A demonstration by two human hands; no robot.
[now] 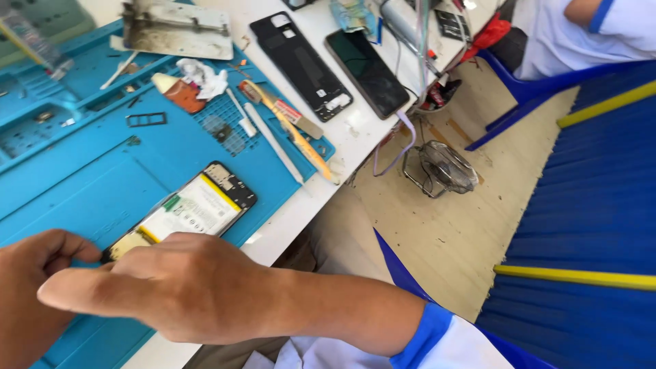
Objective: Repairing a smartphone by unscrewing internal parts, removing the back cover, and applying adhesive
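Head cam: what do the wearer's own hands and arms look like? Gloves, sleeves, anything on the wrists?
Both hands are bare: no gloves, and no rings, watch or band on the parts in view. The right hand leads into a bare forearm ending in a short white sleeve with a bright blue cuff. The left hand shows only in part at the frame edge; its wrist and sleeve are out of view.

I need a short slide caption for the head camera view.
Both hands, left hand and right hand, work at the opened phone on a blue repair mat.

White worktop point(301, 212), left of frame: blue repair mat point(82, 178) on it; black back cover point(301, 65) and dark phone point(365, 72) upper centre.
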